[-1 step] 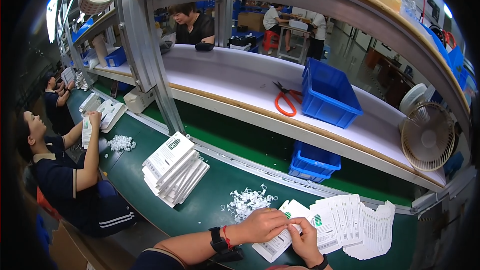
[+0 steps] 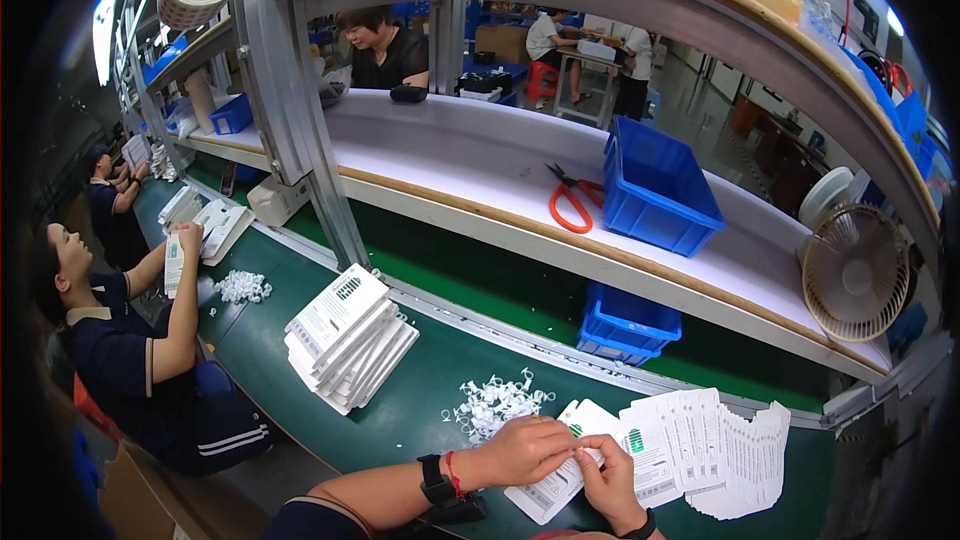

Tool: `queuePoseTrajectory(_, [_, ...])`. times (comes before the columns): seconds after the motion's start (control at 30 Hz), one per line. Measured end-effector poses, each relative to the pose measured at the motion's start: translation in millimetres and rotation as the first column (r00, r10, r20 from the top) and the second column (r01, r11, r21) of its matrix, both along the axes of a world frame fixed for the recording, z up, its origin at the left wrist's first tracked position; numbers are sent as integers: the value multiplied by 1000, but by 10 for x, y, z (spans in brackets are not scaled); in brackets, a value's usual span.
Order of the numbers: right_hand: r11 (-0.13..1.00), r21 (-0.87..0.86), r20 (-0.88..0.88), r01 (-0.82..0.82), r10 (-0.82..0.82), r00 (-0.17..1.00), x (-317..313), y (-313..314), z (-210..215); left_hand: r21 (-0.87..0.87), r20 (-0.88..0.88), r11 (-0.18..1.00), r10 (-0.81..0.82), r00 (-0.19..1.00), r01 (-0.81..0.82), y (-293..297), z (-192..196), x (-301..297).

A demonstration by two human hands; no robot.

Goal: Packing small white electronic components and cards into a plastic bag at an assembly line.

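Note:
My left hand [image 2: 525,452] and my right hand [image 2: 612,488] meet over a white printed card [image 2: 550,496] with green print. The fingertips of both hands are pinched together near the card's upper part. Whatever lies between them is too small and covered to make out. Just beyond my left hand is a heap of small white plastic loops [image 2: 492,406]. Right of my hands, many white cards [image 2: 690,445] lie fanned out, overlapping. A tall, uneven stack of similar white cards [image 2: 345,340] stands to the left.
Above the green bench [image 2: 425,380] runs a shelf [image 2: 450,155] with orange-handled scissors [image 2: 572,202], a blue bin [image 2: 662,190] and a fan [image 2: 857,275]. A second blue bin [image 2: 628,325] sits below it. A co-worker [image 2: 140,330] at left holds a card near another loop heap [image 2: 243,287].

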State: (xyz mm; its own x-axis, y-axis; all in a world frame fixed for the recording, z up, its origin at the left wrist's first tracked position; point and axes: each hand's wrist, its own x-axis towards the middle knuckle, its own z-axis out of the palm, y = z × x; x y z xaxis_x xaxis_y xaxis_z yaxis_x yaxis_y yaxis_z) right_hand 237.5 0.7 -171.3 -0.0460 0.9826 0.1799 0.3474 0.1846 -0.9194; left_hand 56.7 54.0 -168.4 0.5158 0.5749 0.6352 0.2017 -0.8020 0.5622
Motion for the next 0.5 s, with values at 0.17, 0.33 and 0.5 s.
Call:
queuePoseTrajectory(0.17, [1000,29,19,-10,9,1000,10,0,-12,12,7,1000,8,1000,-8,4,-18,5])
queuePoseTrajectory(0.33, [1000,20,4,-9,9,1000,-5,-7,35,-13,-32,1000,0,999,-1,1,-20,-4])
queuePoseTrajectory(0.5, [999,-31,-9,-21,21,1000,-1,-12,48,-36,-48,999,-9,999,7,1,-8,-7])
